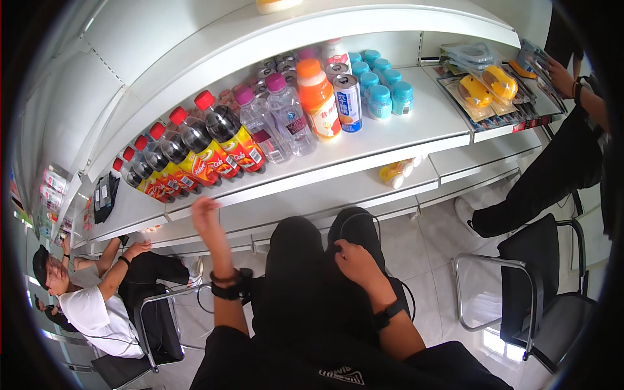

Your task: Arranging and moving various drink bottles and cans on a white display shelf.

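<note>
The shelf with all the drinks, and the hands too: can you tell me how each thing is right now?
Cola bottles: upright, red caps on.
Water bottles: upright, capped.
Orange bottle: upright, capped.
Can: upright.
Teal-capped bottles: upright, capped.
Left hand: raised toward the shelf, holding nothing.
Right hand: resting on the knee, empty.
Chair: unoccupied.

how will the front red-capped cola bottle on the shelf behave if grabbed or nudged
The cola bottle looks full of dark liquid, so it is probably heavy for its size. It is tall and narrow, so a push near the cap may tip it into the bottles packed beside it. The left hand is raised below that shelf.
</note>
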{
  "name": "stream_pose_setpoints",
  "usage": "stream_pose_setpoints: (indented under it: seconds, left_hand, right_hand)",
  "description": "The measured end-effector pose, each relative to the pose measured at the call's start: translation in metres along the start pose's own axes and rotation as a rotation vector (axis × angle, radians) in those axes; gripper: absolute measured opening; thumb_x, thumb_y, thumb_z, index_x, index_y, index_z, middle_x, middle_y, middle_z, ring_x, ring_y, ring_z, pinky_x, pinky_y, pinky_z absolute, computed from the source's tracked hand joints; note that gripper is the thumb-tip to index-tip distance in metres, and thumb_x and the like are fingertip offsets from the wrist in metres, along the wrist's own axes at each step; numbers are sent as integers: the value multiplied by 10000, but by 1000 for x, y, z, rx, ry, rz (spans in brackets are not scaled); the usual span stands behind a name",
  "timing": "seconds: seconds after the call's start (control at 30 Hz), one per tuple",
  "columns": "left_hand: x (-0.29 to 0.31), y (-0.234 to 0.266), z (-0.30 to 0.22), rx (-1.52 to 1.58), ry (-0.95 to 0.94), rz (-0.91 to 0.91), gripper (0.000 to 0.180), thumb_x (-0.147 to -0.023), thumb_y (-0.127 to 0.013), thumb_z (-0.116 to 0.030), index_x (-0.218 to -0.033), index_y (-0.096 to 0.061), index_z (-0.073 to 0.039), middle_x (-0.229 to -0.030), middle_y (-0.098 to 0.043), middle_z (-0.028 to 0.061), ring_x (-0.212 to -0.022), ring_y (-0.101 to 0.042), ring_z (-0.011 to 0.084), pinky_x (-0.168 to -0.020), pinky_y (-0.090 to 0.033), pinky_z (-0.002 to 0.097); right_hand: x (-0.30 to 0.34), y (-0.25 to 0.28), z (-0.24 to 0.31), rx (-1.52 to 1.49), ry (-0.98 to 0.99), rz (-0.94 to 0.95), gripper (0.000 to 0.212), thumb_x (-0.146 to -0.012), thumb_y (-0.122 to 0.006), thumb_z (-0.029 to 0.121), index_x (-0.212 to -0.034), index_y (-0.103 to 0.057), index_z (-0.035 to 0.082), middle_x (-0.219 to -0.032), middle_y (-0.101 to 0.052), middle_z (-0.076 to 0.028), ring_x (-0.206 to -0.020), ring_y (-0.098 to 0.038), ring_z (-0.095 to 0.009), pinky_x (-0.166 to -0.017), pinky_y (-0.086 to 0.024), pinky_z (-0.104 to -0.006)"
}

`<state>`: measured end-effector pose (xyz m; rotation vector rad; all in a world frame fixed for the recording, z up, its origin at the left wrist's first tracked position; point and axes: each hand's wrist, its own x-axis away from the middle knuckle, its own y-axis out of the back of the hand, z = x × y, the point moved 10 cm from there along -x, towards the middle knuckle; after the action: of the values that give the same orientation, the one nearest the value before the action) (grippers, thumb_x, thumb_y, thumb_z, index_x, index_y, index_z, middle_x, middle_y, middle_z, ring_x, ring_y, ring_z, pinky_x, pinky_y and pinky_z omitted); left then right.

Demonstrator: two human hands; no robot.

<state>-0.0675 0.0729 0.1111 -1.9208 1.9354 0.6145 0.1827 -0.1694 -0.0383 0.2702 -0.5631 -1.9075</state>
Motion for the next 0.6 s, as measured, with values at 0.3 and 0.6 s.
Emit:
stream_pose_setpoints:
  seconds: [0.3,0.6]
  left_hand:
    - [126,-160,-325,958,-422,891,73,-801,-693,-12,-822,-633,-49,-652,-555,45,-507,-513,185,-552,-439,338]
    - [134,-145,-339,1419,-478,628,51,-828,-741,-76,-836,-693,-61,-611,-538,17,-430,-410,119,-454,-335,273]
  right_hand:
    - [-4,-4,1,-41,-69,41,296,-877,-546,144,-1142,-612,29,-947,-675,-268,-907,-640,-448,-803,-511,-541]
    - [-2,-1,-9,-9,-30,-8,304,-876,-554,150,-1149,-613,30,-940,-674,-262,-908,-636,-451,-810,-507,-526]
